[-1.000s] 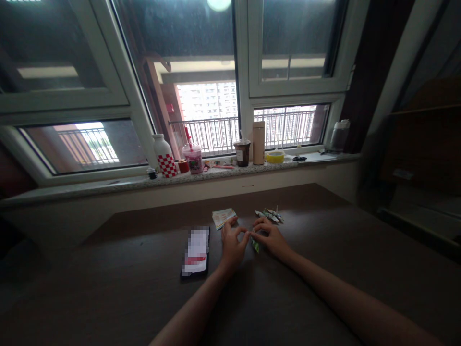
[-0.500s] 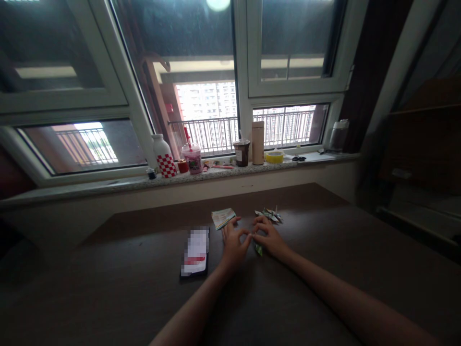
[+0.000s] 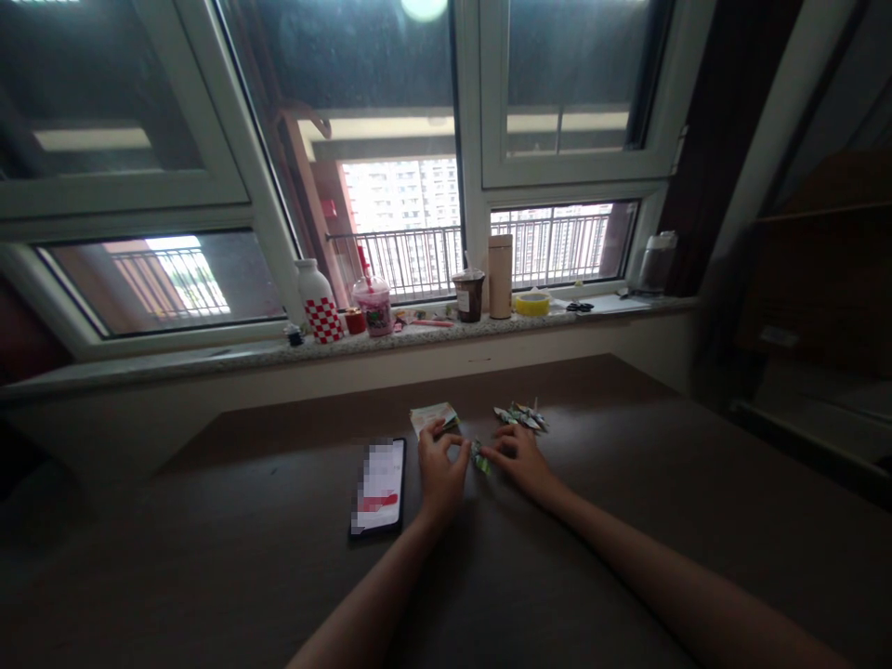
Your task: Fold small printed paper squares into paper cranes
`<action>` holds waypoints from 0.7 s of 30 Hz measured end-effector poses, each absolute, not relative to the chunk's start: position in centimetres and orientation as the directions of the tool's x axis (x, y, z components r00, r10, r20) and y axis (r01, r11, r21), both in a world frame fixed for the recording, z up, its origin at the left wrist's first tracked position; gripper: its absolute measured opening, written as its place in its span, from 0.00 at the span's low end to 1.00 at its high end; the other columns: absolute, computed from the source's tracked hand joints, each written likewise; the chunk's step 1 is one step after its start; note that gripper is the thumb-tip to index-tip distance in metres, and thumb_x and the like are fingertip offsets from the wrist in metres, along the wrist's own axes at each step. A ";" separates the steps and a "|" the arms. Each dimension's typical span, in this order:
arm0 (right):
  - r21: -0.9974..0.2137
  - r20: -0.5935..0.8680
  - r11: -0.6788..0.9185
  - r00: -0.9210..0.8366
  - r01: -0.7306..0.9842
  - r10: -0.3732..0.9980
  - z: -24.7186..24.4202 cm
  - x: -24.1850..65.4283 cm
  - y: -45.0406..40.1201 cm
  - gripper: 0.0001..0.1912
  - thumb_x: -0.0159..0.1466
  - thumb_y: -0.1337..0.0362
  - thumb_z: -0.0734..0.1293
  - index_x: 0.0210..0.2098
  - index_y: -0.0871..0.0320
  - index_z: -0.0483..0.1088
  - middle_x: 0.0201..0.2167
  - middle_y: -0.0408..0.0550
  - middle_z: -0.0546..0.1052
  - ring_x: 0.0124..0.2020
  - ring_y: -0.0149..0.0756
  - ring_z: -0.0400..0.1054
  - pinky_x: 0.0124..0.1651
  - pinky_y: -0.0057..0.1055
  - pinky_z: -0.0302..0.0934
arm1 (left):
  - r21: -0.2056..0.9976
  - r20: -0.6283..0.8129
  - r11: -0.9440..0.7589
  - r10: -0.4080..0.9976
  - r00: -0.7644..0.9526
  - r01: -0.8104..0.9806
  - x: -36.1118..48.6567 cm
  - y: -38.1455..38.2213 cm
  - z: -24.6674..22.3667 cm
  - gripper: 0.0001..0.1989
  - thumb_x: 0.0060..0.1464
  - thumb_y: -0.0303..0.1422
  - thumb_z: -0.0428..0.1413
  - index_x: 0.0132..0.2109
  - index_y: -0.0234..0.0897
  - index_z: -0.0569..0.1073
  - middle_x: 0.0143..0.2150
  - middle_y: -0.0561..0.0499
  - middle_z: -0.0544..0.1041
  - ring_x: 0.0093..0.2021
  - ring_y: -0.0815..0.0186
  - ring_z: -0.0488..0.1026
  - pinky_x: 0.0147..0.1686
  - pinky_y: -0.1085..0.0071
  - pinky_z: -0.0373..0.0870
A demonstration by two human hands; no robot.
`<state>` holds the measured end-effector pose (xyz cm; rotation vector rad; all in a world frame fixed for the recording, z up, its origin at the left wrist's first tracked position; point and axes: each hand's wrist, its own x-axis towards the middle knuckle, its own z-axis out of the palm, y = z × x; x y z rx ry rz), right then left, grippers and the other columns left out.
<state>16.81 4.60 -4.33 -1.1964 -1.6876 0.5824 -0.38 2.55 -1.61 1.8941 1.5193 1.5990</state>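
Where daylight enters through a broad white-framed window (image 3: 471, 139), a large dark-brown, smooth-topped table (image 3: 229, 539) stands below a long speckled stone sill (image 3: 418, 334). On the sill are a red-and-white checked bottle (image 3: 321, 316), a lidded pink plastic cup (image 3: 377, 314) and a beige cylindrical flask (image 3: 500, 279), among smaller items. The left hand (image 3: 442, 469) lies just right of a flat, black-edged rectangular smartphone (image 3: 390, 478); the right hand (image 3: 524, 463) faces it. Beyond the left fingers is a thin pile of pale printed paper slips (image 3: 433, 413); beyond the right, a heap of small, pointed, folded paper pieces (image 3: 522, 417). Smallest is a green-and-white folded scrap, apparently paper (image 3: 480, 458), located between the two sets of fingertips. Its long axis slants from far left to near right, the greener end toward the person. The left fingertips stand beside its far-left part, the right ones at its right flank; neither hand is clearly nearer. Both hands are curled, thumb and forefinger directed at the scrap; whether either pinches or merely touches it cannot be told.
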 end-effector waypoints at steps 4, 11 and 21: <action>-0.779 0.380 0.407 -0.156 0.477 0.912 -4.4 16.7 4.4 0.13 0.57 0.52 0.72 0.25 0.53 0.77 0.46 0.51 0.72 0.54 0.47 0.59 0.62 0.48 0.49 | 0.728 0.577 -0.419 0.802 -0.154 0.542 -0.3 2.4 -1.5 0.08 0.54 0.35 0.57 0.31 0.37 0.77 0.53 0.44 0.66 0.57 0.54 0.65 0.61 0.53 0.59; -0.788 0.378 0.423 -0.190 0.447 0.906 -4.4 17.4 5.0 0.13 0.60 0.52 0.68 0.27 0.53 0.75 0.47 0.50 0.74 0.54 0.47 0.59 0.61 0.49 0.50 | 0.727 0.569 -0.420 0.811 -0.135 0.543 -0.4 2.6 -1.9 0.08 0.55 0.36 0.57 0.33 0.39 0.79 0.51 0.45 0.68 0.57 0.55 0.65 0.61 0.53 0.59; -0.825 0.354 0.463 -0.342 0.324 0.871 -4.0 19.1 5.8 0.19 0.59 0.44 0.67 0.27 0.53 0.76 0.51 0.50 0.73 0.58 0.50 0.58 0.65 0.52 0.46 | 0.661 0.520 -0.432 0.853 0.041 0.613 -0.7 3.9 -3.8 0.10 0.58 0.36 0.54 0.38 0.43 0.81 0.57 0.46 0.69 0.61 0.54 0.61 0.63 0.49 0.56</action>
